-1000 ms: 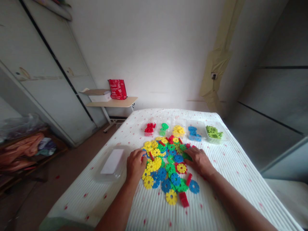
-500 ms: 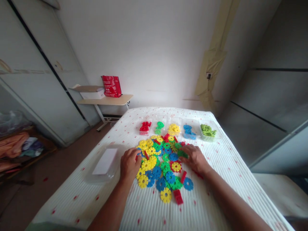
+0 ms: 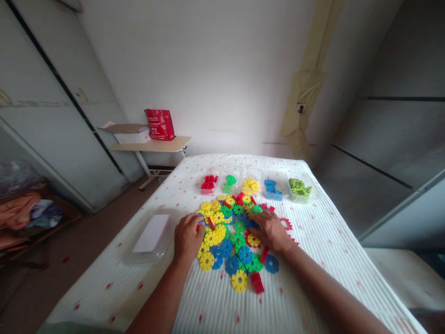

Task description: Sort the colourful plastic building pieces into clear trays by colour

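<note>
A loose pile of toothed plastic discs and small blocks lies on the table. My left hand [image 3: 188,235] rests at the pile's left edge, its fingers curled, beside yellow discs [image 3: 209,239]. A bit of red shows at its fingertips; what they hold, if anything, is hidden. My right hand [image 3: 271,229] lies over the right side of the pile, fingers and thumb apart, reaching over a blue disc [image 3: 249,223]. Just below its thumb is a yellow disc [image 3: 253,240] on a red piece. Closer to me lie another yellow disc [image 3: 239,280] and a red block [image 3: 257,283].
Behind the pile stand clear tubs with red pieces [image 3: 208,183], green discs [image 3: 229,183], yellow discs [image 3: 251,185], blue discs [image 3: 272,189] and light green pieces [image 3: 299,188]. Left of my left hand is a clear lid [image 3: 160,253] with a white card [image 3: 152,233].
My right hand has moved left and inward over the pile, uncovering red ring-shaped pieces to its right. My left hand has stayed in place.
</note>
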Demonstrator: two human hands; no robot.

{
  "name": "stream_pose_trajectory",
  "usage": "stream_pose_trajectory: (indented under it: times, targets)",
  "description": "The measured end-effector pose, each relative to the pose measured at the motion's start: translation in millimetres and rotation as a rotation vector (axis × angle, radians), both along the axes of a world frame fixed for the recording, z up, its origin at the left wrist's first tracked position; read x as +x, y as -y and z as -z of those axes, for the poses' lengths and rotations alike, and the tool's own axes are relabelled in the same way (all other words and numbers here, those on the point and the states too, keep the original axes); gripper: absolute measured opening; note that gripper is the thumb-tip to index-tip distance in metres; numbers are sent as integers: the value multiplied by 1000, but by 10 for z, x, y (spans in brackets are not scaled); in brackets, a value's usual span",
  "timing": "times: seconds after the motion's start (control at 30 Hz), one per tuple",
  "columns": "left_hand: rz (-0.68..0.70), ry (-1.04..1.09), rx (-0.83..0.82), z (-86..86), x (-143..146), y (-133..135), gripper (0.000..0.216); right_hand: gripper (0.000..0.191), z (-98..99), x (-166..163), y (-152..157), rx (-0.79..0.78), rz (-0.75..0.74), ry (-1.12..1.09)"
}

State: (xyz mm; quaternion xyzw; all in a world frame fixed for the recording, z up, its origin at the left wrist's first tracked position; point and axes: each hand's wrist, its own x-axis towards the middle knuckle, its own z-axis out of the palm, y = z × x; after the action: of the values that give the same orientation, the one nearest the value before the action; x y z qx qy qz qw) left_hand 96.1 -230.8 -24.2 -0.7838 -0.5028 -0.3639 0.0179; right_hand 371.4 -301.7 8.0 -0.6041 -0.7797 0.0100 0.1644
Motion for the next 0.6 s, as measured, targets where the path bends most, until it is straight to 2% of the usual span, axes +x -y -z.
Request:
stream_pose_trajectory:
  times: [0.23,0.3,0.47,0.6]
  targets:
    - [0,11,9,12,-3,-6,19,32,-57,172,16,118,90,-305]
    - [7,10,14,18,-2,-10,19,33,-47,133,17,100,88,-272]
    - [7,5,21,23,-4,-12,18,29,-6,-79,11,-3,36,-4]
    - [2,7,17,15,-1,-7,19,25,3,-113,4,-21,29,-43]
